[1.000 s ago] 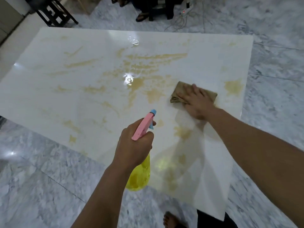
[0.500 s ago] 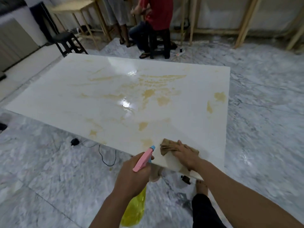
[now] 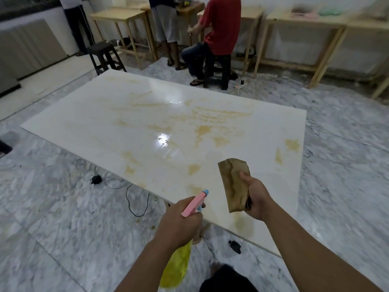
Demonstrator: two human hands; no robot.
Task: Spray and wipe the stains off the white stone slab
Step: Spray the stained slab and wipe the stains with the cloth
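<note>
While the left hand point(image 3: 179, 216) is gripping the yellow spray bottle point(image 3: 175, 268) by its pink trigger head, the right hand point(image 3: 255, 199) is pinching a limp, stained cloth point(image 3: 234, 182) above the white stone slab point(image 3: 105, 131); soft, it is probably best bunched under the palm.

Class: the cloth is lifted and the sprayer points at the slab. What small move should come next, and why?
Probably squeeze the spray bottle in the left hand at the stains on the slab: the right hand holds the cloth clear above it.
</note>
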